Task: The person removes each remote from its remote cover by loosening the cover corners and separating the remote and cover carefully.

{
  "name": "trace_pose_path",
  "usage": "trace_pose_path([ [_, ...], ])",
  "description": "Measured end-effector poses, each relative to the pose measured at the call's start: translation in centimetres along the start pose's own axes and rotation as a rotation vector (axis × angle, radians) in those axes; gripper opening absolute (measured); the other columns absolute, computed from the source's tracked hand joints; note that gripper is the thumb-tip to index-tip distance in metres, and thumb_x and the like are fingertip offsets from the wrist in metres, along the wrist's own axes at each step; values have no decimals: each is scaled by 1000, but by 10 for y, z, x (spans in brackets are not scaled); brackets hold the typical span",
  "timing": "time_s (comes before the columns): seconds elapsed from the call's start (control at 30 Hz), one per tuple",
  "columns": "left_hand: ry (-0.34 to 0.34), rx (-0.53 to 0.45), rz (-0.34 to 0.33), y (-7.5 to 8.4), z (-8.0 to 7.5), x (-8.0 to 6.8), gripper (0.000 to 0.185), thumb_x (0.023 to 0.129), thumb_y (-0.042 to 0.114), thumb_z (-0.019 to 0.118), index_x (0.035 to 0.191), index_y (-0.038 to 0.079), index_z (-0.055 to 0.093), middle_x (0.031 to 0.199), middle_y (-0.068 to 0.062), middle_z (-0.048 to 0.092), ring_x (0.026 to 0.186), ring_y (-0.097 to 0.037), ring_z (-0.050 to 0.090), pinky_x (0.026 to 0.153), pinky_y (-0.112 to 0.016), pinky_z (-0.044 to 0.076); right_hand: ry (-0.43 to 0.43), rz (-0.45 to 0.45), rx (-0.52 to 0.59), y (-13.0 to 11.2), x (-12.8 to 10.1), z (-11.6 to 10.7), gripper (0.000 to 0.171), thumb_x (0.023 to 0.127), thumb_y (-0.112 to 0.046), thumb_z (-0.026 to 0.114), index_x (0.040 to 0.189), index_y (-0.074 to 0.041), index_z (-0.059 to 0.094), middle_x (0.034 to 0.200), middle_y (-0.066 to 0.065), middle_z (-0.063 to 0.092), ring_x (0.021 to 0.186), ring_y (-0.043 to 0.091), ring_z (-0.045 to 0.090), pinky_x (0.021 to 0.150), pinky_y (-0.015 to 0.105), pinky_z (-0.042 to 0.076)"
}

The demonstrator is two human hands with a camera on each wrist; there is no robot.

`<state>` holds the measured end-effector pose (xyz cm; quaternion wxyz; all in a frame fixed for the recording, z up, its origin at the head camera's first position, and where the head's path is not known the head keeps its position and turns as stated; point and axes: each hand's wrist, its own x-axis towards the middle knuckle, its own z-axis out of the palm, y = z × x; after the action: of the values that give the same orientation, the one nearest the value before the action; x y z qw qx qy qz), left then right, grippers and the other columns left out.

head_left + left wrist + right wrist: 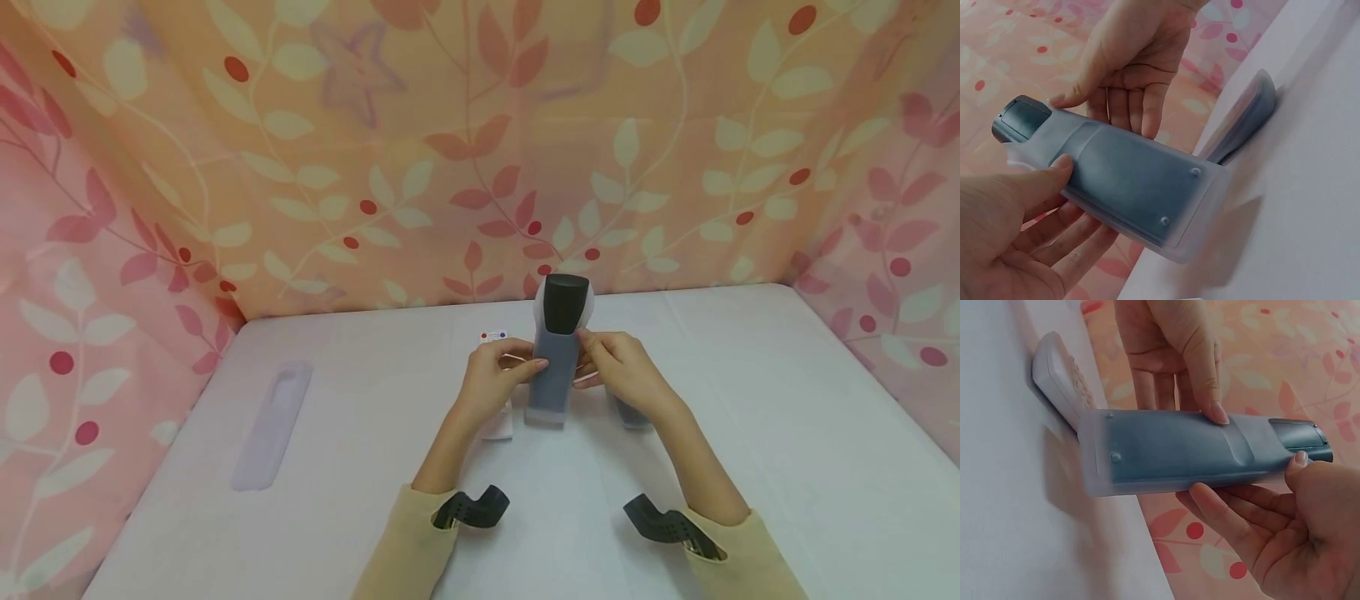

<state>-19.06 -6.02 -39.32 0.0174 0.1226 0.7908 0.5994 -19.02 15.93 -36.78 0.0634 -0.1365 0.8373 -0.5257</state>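
Both forearms in pale yellow sleeves reach forward and converge at mid-table, left hand (497, 377) and right hand (621, 371) raised facing each other, thumbs laid on top and fingers extended beneath, pinching the same held item from opposite sides.

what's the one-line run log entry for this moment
left hand grips sleeved remote | right hand grips sleeved remote | dark remote upright, top uncovered | spare sleeve flat on table

Hands (555, 375) hide the white remote's (497, 425) middle.
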Motion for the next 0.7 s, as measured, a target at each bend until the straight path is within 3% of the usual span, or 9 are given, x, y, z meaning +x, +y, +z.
trace_pose_path([
  [0.13, -13, 6, 14, 1, -2, 0, 26, 95, 11, 80, 118, -1, 77, 112, -15, 76, 98, -26, 75, 90, -35, 63, 23, -2, 5, 0, 0, 0, 57, 116, -32, 44, 116, 20, 67, 100, 28, 75, 90, 36, 78, 74, 37, 66],
  [0.47, -18, 66, 14, 1, -11, 0, 27, 95, 12, 80, 121, 3, 78, 112, -12, 78, 104, -25, 73, 93, -37, 61, 155, -73, 56, 1, -1, -4, 33, 106, -17, 66, 120, 13, 63, 109, 32, 75, 90, 38, 79, 74, 33, 65],
  [0.57, -14, 82, 28, 1, -14, 0, 26, 96, 12, 79, 120, 3, 78, 111, -11, 78, 103, -25, 72, 94, -39, 60, 184, -70, 75, 0, -2, -6, 39, 103, -15, 71, 129, 11, 57, 113, 33, 74, 91, 36, 79, 76, 33, 65],
  [0.7, -18, 93, 59, 2, -17, 0, 25, 97, 10, 77, 119, 1, 78, 110, -13, 78, 102, -27, 72, 92, -40, 61, 255, -55, 95, -2, -4, -8, 57, 96, -10, 79, 142, 6, 49, 120, 34, 71, 85, 21, 80, 75, 28, 65],
])
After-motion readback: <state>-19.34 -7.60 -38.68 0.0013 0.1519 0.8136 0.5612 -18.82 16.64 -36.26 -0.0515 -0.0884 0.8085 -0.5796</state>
